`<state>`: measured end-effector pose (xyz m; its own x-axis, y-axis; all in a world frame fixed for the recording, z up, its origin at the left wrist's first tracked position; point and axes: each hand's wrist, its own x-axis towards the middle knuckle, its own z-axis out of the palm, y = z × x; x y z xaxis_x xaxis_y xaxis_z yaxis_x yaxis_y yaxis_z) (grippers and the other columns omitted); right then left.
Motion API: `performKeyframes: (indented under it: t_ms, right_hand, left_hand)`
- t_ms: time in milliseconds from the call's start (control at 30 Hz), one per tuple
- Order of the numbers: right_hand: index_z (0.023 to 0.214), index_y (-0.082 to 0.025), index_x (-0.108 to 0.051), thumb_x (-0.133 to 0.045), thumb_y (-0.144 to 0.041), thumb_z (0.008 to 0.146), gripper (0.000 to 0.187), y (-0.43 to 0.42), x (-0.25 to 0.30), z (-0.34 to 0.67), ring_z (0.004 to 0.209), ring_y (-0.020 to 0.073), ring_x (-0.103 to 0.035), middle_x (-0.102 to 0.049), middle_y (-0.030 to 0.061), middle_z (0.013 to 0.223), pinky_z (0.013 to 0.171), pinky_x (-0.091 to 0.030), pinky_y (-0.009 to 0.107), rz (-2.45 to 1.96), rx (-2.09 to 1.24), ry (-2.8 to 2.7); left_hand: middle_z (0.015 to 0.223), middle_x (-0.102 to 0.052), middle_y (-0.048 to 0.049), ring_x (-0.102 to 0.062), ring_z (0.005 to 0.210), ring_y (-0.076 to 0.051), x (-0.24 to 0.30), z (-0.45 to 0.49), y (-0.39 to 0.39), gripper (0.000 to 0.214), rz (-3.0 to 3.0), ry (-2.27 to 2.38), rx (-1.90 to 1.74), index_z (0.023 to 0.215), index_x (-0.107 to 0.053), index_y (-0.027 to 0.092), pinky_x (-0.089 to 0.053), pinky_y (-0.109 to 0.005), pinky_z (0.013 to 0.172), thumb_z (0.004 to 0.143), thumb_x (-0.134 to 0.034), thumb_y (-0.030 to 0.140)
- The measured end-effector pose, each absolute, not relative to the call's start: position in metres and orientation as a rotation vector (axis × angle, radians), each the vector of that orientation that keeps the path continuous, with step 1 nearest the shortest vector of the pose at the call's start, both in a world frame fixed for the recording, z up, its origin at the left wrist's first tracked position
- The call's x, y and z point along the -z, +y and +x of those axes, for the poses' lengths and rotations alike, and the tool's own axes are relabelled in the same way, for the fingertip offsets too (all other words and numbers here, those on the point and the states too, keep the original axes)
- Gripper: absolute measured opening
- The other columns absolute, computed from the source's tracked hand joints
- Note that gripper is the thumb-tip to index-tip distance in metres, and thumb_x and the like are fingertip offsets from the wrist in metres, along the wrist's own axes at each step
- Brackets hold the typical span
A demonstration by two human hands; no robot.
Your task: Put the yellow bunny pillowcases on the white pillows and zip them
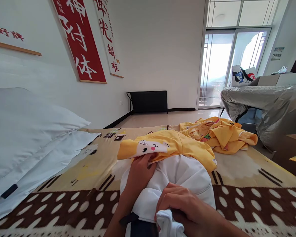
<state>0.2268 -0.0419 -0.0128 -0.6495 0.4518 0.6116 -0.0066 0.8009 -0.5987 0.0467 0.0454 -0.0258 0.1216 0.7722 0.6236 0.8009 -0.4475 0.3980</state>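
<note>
A white pillow [185, 174] lies on the bed in front of me, partly covered by a yellow pillowcase [172, 144] with a cartoon cat face. My left hand [138, 174] is closed on the yellow pillowcase's edge where it meets the pillow. My right hand [185, 204] is closed, bunching white fabric [169, 223] at the pillow's near end.
A patterned blanket [249, 197] covers the bed. Two white pillows [27, 138] are stacked at the left by the wall. More crumpled yellow fabric [219, 131] lies at the far end. A grey-covered piece of furniture [268, 105] stands at the right.
</note>
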Motion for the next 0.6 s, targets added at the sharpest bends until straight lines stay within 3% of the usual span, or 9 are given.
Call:
performKeyframes:
  t_ms: [200, 367, 467, 600]
  right_hand:
    - [0.08, -0.019, -0.057, -0.043, -0.008, 0.074, 0.02, -0.045, 0.013, 0.225, 0.073, 0.013, -0.053, -0.06, 0.0014, 0.074, 0.072, -0.042, 0.023, -0.484, -0.826, -2.092]
    - [0.075, -0.018, -0.055, -0.043, -0.012, 0.078, 0.014, -0.037, 0.018, 0.214, 0.066, 0.0107, -0.049, -0.058, -0.0002, 0.07, 0.066, -0.041, 0.021, -0.63, -0.984, -1.895]
    - [0.068, -0.017, -0.053, -0.046, -0.018, 0.075, 0.01, -0.025, 0.023, 0.21, 0.063, 0.0108, -0.046, -0.054, -0.0011, 0.065, 0.059, -0.04, 0.021, -0.66, -1.098, -1.732]
    - [0.063, -0.019, -0.054, -0.056, -0.024, 0.063, 0.006, -0.009, 0.031, 0.212, 0.066, 0.0141, -0.049, -0.054, -0.0003, 0.065, 0.057, -0.043, 0.023, -0.722, -1.211, -1.552]
  left_hand:
    - [0.069, -0.06, 0.0016, -0.053, 0.063, -0.012, 0.011, 0.059, 0.015, 0.002, -2.41, -1.442, 1.598, 0.074, -0.056, 0.019, -0.046, -0.021, 0.065, 0.073, -0.054, 0.019]
    - [0.061, -0.05, 0.0027, -0.048, 0.053, -0.01, -0.004, 0.064, -0.008, 0.01, -2.631, -1.492, 1.829, 0.071, -0.054, 0.018, -0.039, -0.019, 0.049, 0.077, -0.055, 0.026]
    - [0.061, -0.051, 0.0026, -0.049, 0.054, -0.011, -0.01, 0.067, -0.02, 0.019, -2.743, -1.508, 1.75, 0.076, -0.057, 0.018, -0.041, -0.021, 0.052, 0.081, -0.053, 0.036]
    - [0.081, -0.063, -0.0017, -0.058, 0.077, -0.019, -0.009, 0.075, -0.027, 0.03, -2.741, -1.546, 1.48, 0.087, -0.062, 0.021, -0.047, -0.028, 0.071, 0.071, -0.066, 0.045]
